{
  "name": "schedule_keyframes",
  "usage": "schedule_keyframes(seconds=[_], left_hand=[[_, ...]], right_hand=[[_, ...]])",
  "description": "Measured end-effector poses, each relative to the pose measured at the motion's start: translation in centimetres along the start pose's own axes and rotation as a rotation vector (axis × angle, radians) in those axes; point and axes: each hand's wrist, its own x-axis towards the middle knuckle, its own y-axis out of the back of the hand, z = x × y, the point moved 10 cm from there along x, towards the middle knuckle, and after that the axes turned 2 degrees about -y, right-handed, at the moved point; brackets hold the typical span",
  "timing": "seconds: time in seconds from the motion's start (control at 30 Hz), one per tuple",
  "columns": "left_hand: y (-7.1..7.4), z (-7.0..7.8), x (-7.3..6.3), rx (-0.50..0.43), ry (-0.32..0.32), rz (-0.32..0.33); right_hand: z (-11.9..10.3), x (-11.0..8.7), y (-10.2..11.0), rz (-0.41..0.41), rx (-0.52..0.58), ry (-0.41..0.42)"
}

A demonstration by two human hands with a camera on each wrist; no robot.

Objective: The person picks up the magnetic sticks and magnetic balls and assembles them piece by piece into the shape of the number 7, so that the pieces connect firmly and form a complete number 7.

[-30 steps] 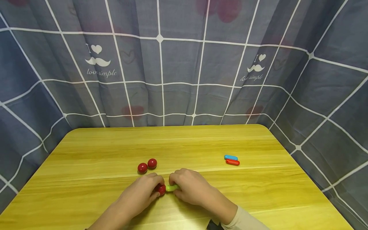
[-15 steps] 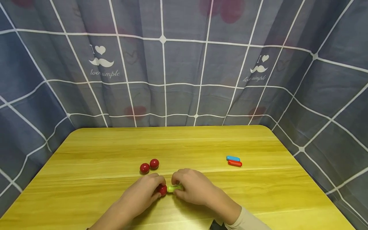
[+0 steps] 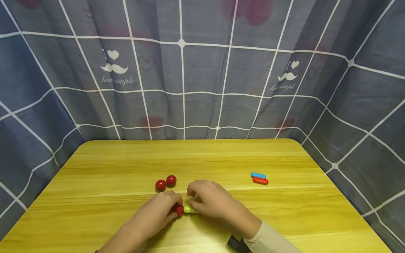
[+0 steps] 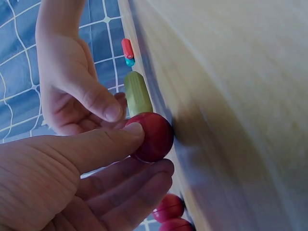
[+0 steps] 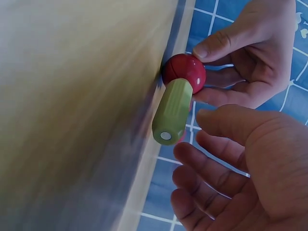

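Green stick (image 5: pixel 169 109), white disc (image 5: pixel 165 135) in right wrist view only, right hand (image 3: pixel 209 198) released, left hand (image 3: pixel 160 210) pinching red ball (image 3: pixel 179 210)

A grey-blue curtain (image 3: pixel 205 70) hangs in folds along the far side and round to the left and right, crossed by white grid lines (image 3: pixel 182 68) and printed with moustaches (image 3: pixel 114 68) and faint reddish patches (image 3: pixel 258 13). Before it lies a yellow wood-grained tabletop (image 3: pixel 110 196) with rounded far corners (image 3: pixel 91 144), light shining palely on its near middle.
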Motion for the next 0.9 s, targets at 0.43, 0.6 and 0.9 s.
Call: schedule_keyframes(seconds=[0.43, 0.6, 0.9], left_hand=[[0.1, -0.1, 0.2, 0.005, 0.025, -0.016], [0.3, -0.2, 0.2, -0.001, 0.025, -0.005], [0.1, -0.3, 0.1, -0.041, 0.017, -0.008]], right_hand=[[0.3, 2.2, 0.2, 0.029, -0.020, -0.014], [0.1, 2.8, 0.1, 0.036, -0.016, -0.015], [-0.5, 4.1, -0.3, 0.043, -0.020, -0.009]])
